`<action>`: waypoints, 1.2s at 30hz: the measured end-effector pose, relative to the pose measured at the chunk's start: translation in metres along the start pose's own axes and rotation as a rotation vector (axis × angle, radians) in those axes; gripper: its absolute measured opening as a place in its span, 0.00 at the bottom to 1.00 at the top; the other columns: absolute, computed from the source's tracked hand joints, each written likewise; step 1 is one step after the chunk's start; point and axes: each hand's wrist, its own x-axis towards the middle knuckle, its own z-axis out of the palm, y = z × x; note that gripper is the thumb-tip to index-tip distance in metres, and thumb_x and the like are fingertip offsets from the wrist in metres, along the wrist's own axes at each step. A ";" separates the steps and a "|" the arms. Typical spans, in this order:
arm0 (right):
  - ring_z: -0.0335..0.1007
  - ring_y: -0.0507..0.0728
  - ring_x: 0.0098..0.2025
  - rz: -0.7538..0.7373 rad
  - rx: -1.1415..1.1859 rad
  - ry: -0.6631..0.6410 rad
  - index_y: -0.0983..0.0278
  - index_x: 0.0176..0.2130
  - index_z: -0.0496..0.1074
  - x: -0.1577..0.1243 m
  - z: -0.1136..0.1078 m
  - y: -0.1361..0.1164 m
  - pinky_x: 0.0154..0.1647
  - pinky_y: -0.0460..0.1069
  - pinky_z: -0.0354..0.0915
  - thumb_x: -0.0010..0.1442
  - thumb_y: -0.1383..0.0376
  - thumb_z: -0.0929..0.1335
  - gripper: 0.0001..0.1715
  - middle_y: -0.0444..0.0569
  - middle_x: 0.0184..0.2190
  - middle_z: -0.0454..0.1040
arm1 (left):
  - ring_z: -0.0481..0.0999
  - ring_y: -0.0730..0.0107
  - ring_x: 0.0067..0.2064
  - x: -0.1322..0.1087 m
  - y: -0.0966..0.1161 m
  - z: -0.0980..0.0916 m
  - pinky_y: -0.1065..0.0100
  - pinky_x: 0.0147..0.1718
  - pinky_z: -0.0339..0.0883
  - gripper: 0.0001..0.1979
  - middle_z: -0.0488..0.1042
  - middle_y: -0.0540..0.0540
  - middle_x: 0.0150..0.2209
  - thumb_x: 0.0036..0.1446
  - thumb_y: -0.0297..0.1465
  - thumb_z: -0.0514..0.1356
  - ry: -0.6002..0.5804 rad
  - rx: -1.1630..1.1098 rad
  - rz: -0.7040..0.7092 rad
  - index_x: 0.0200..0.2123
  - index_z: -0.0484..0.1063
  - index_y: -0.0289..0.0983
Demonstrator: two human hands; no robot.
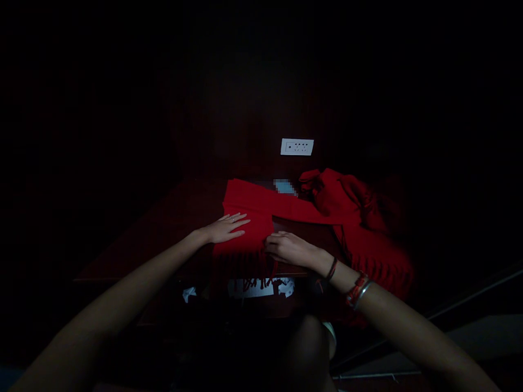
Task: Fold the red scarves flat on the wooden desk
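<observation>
A red fringed cloth (249, 228) lies on a dark table (163, 234), its fringe hanging over the front edge. My left hand (226, 227) rests flat on the cloth with its fingers spread. At the cloth's right edge, near the fringe, my right hand (286, 247) has its fingers closed on the border of the cloth. From the back of this piece, a red strip runs right towards a crumpled red heap (343, 193). Another fringed end (379, 261) hangs at the right.
A white socket plate (297, 147) is on the dark wall behind the table. A blurred pale blue item (285, 187) lies near the wall. Below the tabletop are pale papers (253, 287) and a small white item (189, 294). The surroundings are very dark.
</observation>
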 end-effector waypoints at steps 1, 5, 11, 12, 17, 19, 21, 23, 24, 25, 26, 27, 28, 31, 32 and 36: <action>0.60 0.53 0.36 -0.003 0.000 -0.008 0.67 0.35 0.67 0.002 0.000 0.002 0.40 0.49 0.55 0.55 0.68 0.60 0.09 0.51 0.33 0.65 | 0.39 0.65 0.59 0.001 -0.001 0.001 0.58 0.54 0.37 0.26 0.40 0.48 0.60 0.57 0.45 0.38 0.000 0.005 0.003 0.57 0.42 0.45; 0.59 0.51 0.33 -0.047 0.134 -0.033 0.66 0.32 0.67 0.006 -0.004 0.012 0.37 0.47 0.56 0.52 0.69 0.62 0.06 0.48 0.31 0.64 | 0.39 0.65 0.59 0.001 -0.003 0.002 0.58 0.54 0.38 0.26 0.40 0.48 0.60 0.57 0.45 0.38 0.011 0.015 0.007 0.57 0.43 0.45; 0.56 0.49 0.31 -0.098 0.510 -0.080 0.66 0.26 0.65 0.002 -0.007 0.022 0.35 0.45 0.57 0.46 0.74 0.63 0.05 0.44 0.29 0.59 | 0.39 0.64 0.59 -0.001 0.000 0.000 0.58 0.54 0.38 0.25 0.40 0.49 0.60 0.57 0.44 0.39 0.008 -0.004 0.010 0.57 0.44 0.45; 0.56 0.49 0.32 -0.097 0.567 -0.072 0.66 0.26 0.65 0.000 -0.008 0.023 0.36 0.45 0.57 0.46 0.75 0.62 0.06 0.44 0.30 0.59 | 0.39 0.64 0.59 -0.002 0.001 -0.002 0.58 0.54 0.38 0.25 0.40 0.49 0.60 0.57 0.44 0.39 0.005 -0.006 0.008 0.57 0.44 0.45; 0.57 0.50 0.38 -0.140 0.808 -0.070 0.67 0.24 0.65 -0.015 -0.021 0.023 0.41 0.47 0.57 0.47 0.78 0.60 0.09 0.47 0.36 0.59 | 0.39 0.65 0.59 -0.015 0.007 -0.007 0.58 0.54 0.37 0.25 0.40 0.48 0.60 0.57 0.45 0.39 -0.037 -0.006 -0.006 0.57 0.43 0.44; 0.57 0.50 0.39 -0.127 0.833 -0.056 0.67 0.26 0.66 -0.020 -0.023 0.023 0.40 0.47 0.57 0.47 0.78 0.59 0.10 0.48 0.38 0.59 | 0.39 0.65 0.59 -0.021 0.008 -0.007 0.58 0.54 0.38 0.25 0.39 0.49 0.60 0.57 0.44 0.39 -0.040 -0.013 -0.006 0.57 0.43 0.45; 0.57 0.51 0.40 -0.075 0.781 0.003 0.67 0.30 0.67 -0.021 -0.021 0.021 0.41 0.47 0.57 0.47 0.78 0.60 0.12 0.48 0.38 0.59 | 0.38 0.65 0.59 -0.023 0.009 -0.008 0.59 0.54 0.39 0.25 0.39 0.49 0.60 0.57 0.44 0.39 -0.033 -0.021 -0.005 0.57 0.43 0.45; 0.57 0.51 0.40 -0.029 0.686 0.065 0.66 0.34 0.68 -0.019 -0.015 0.016 0.43 0.48 0.56 0.48 0.76 0.61 0.13 0.48 0.38 0.59 | 0.39 0.65 0.59 -0.024 0.010 -0.008 0.59 0.54 0.39 0.25 0.39 0.49 0.60 0.57 0.44 0.39 -0.027 -0.025 -0.011 0.57 0.43 0.45; 0.57 0.51 0.40 -0.021 0.636 0.082 0.66 0.35 0.68 -0.016 -0.011 0.012 0.44 0.49 0.56 0.48 0.74 0.62 0.12 0.48 0.38 0.59 | 0.39 0.64 0.59 -0.023 0.010 -0.007 0.59 0.54 0.39 0.25 0.40 0.49 0.60 0.57 0.44 0.39 -0.027 -0.027 -0.017 0.57 0.44 0.45; 0.57 0.52 0.40 -0.021 0.590 0.087 0.65 0.35 0.68 -0.014 -0.007 0.008 0.44 0.49 0.56 0.49 0.73 0.62 0.11 0.48 0.38 0.59 | 0.39 0.64 0.59 -0.022 0.011 -0.007 0.58 0.54 0.39 0.25 0.40 0.49 0.60 0.57 0.44 0.39 -0.028 -0.027 -0.021 0.57 0.44 0.44; 0.58 0.52 0.40 -0.026 0.548 0.084 0.65 0.35 0.68 -0.011 -0.004 0.004 0.43 0.48 0.56 0.50 0.72 0.62 0.11 0.48 0.38 0.59 | 0.39 0.64 0.59 -0.021 0.011 -0.007 0.58 0.54 0.39 0.25 0.40 0.49 0.60 0.57 0.44 0.39 -0.028 -0.027 -0.024 0.57 0.44 0.44; 0.58 0.51 0.39 -0.030 0.505 0.074 0.65 0.35 0.68 -0.008 -0.002 0.001 0.42 0.48 0.56 0.50 0.71 0.62 0.10 0.48 0.38 0.59 | 0.39 0.64 0.59 -0.021 0.011 -0.007 0.58 0.54 0.39 0.25 0.41 0.49 0.60 0.57 0.44 0.40 -0.026 -0.025 -0.027 0.57 0.44 0.44; 0.58 0.51 0.38 -0.032 0.463 0.061 0.65 0.34 0.68 -0.005 -0.001 -0.002 0.41 0.47 0.57 0.50 0.71 0.62 0.09 0.48 0.37 0.60 | 0.39 0.64 0.59 -0.020 0.011 -0.007 0.58 0.54 0.38 0.25 0.41 0.49 0.60 0.57 0.44 0.40 -0.024 -0.023 -0.026 0.57 0.44 0.44; 0.57 0.51 0.33 -0.026 0.377 -0.007 0.66 0.31 0.67 0.001 -0.005 -0.006 0.36 0.46 0.57 0.48 0.72 0.63 0.07 0.47 0.33 0.60 | 0.40 0.65 0.59 -0.018 0.009 -0.006 0.59 0.54 0.38 0.25 0.41 0.49 0.60 0.57 0.44 0.39 -0.016 -0.013 -0.017 0.57 0.44 0.44; 0.57 0.50 0.32 -0.033 0.380 -0.044 0.66 0.30 0.67 0.003 -0.007 -0.005 0.35 0.46 0.57 0.47 0.72 0.63 0.06 0.46 0.32 0.60 | 0.40 0.65 0.59 -0.018 0.008 -0.006 0.59 0.54 0.38 0.25 0.41 0.49 0.60 0.57 0.44 0.39 -0.014 -0.009 -0.012 0.57 0.44 0.44; 0.56 0.49 0.30 -0.132 0.539 -0.198 0.67 0.27 0.65 0.006 -0.018 0.006 0.33 0.44 0.57 0.44 0.74 0.64 0.05 0.44 0.29 0.59 | 0.41 0.66 0.59 -0.017 0.005 -0.005 0.60 0.54 0.40 0.25 0.42 0.50 0.60 0.57 0.44 0.40 0.001 -0.004 0.006 0.57 0.45 0.45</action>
